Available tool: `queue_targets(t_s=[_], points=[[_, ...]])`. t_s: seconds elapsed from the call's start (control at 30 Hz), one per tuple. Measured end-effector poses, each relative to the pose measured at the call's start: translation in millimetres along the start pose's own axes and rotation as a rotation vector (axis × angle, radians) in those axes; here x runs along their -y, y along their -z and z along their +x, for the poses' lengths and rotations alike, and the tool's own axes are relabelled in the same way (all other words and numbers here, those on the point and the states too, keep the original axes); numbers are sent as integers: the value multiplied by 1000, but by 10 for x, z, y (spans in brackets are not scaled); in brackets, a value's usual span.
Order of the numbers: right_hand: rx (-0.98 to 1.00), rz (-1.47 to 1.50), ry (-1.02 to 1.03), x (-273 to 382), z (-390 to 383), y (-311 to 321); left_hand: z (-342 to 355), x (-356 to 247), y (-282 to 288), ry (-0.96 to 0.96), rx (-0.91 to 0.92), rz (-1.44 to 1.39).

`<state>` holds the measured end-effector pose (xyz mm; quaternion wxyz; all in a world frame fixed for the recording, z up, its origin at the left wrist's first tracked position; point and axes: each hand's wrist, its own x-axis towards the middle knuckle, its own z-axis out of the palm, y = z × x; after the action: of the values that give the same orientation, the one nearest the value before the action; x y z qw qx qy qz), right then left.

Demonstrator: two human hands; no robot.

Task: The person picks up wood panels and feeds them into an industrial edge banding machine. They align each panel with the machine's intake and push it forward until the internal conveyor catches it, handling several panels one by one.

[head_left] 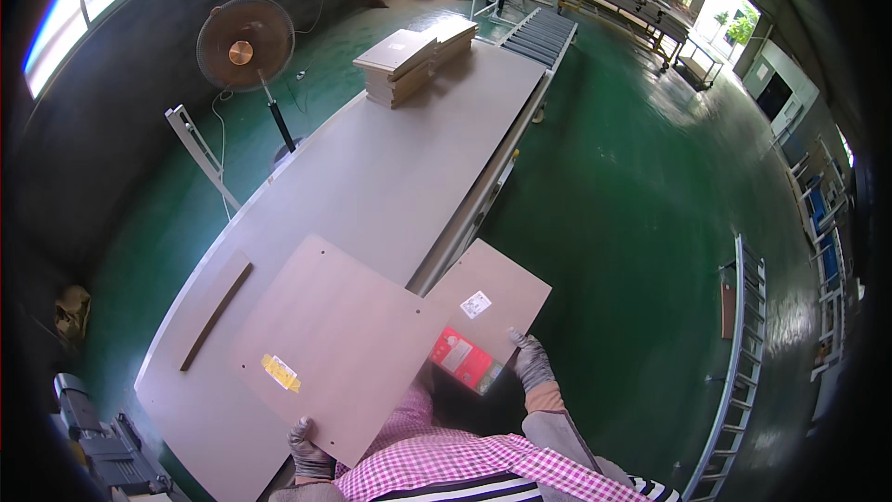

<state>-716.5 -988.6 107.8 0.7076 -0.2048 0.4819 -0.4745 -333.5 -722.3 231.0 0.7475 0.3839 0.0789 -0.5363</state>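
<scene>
My gloved left hand (308,448) grips the lower edge of a large pale board (344,335), which has small holes near its corners and a yellow strip with a white label. My gloved right hand (531,360) grips a second board (502,288) at its right edge; this one carries a white label and a red label (465,360). The large board overlaps the left part of the second one. Both are held over the near right edge of a long pale table (400,167). A narrow dark-edged strip (216,317) lies on the table to their left.
Stacked boards (395,70) sit at the table's far end, beside a roller conveyor (539,37). A fan (228,42) and upright frame (200,153) stand left. Machinery (111,446) is at lower left, a metal ladder-like rack (739,344) on the right, benches and a trolley at the back.
</scene>
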Motion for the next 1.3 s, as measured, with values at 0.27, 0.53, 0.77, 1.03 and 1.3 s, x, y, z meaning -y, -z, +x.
queue_targets(t_s=[0.27,0.53,0.77,1.03,1.3], points=[[-80,358,-14,1798,2422,347,2349,1000,-1424,-11,95,-29],[-176,237,49,3882,4474,-102,3723,1641,-3258,23,60,-123],[44,204,24,5094,7410,-908,4304,2463,-4051,-150,-93,-150],[348,194,-160,5641,10187,-2821,4354,3125,-6088,-424,-445,-252],[175,39,-206,5217,11803,-4533,5261,3442,-6547,-518,-648,-276]])
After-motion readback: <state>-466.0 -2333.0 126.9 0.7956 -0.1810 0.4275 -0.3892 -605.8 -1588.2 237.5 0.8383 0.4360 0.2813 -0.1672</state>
